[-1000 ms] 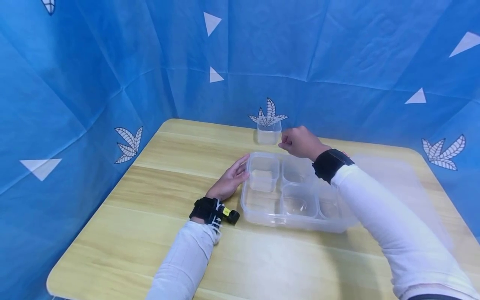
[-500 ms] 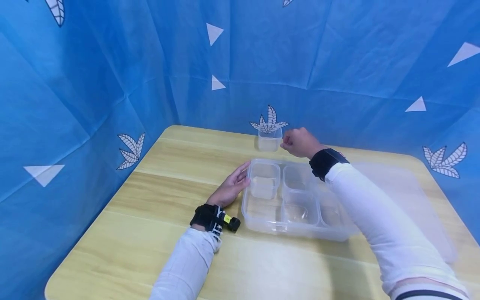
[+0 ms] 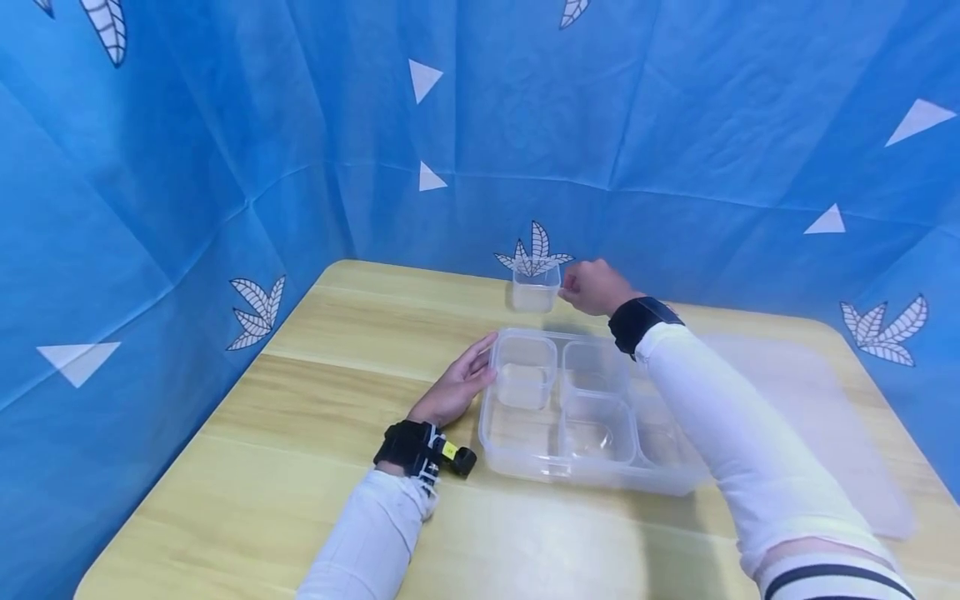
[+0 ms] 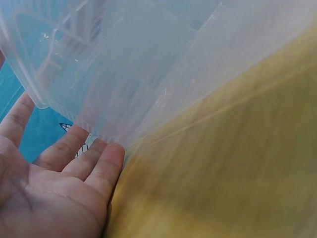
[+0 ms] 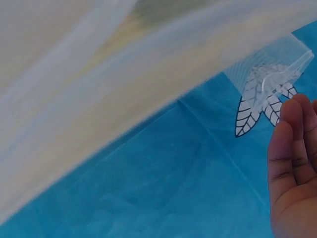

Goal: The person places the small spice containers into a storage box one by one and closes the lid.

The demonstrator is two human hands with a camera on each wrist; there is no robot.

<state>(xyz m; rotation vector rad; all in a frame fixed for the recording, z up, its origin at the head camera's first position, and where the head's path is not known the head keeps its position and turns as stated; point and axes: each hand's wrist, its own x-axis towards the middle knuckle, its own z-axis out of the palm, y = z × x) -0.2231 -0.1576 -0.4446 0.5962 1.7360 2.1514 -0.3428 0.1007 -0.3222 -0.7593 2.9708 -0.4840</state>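
A large clear plastic container (image 3: pixel 615 477) sits on the table, holding several smaller clear tubs, such as a tub (image 3: pixel 527 385) in its back left corner. Against its left side lies my left hand (image 3: pixel 455 385); the left wrist view has these fingers (image 4: pixel 105 168) extended along the box wall (image 4: pixel 143 69). Behind the box, another small clear tub (image 3: pixel 535 293) stands by itself near the far edge. My right hand (image 3: pixel 597 287) is just right of that tub. In the right wrist view its fingers (image 5: pixel 281 148) are loosely bent beside the tub (image 5: pixel 277 62), gripping nothing.
A large translucent flat lid (image 3: pixel 817 425) lies right of the box, partly behind the right sleeve (image 3: pixel 742 433). The wooden table (image 3: pixel 300 433) meets a blue patterned curtain (image 3: pixel 420 217) at its back and left. The sleeve hides some of the box's right side.
The head view has tilted up, so the table sits lower in frame. Both hands keep nearly the same places beside the box and the small tub.
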